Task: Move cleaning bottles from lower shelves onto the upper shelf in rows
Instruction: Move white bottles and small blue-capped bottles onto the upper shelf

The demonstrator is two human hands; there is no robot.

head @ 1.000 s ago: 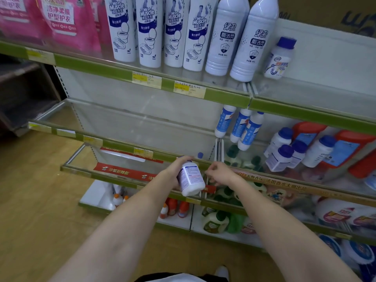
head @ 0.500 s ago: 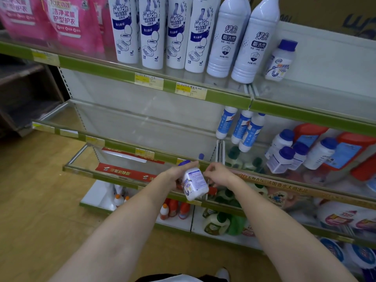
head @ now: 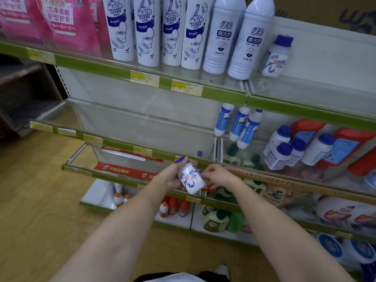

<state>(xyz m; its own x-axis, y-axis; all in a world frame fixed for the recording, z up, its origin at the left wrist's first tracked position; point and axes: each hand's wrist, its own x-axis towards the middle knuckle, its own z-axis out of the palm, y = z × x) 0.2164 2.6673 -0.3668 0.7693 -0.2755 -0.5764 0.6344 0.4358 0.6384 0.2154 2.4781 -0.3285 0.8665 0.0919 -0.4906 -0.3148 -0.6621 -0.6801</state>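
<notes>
Two bare hands are meeting low in front of the shelves. Left hand (head: 169, 178) is gripping a small white plastic bottle with a purple cap (head: 190, 177), tilted, out in front of the lower green-edged shelf (head: 122, 176). Right hand (head: 218, 176) is touching its side with curled fingers. Further right, an identical bottle (head: 274, 57) is standing on the upper shelf (head: 305, 109).

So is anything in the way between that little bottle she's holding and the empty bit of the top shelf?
Nothing visible. The small bottle in the left hand sits in open air before the shelves, and the upper shelf lies bare right of its lone blue-capped bottle.
</notes>
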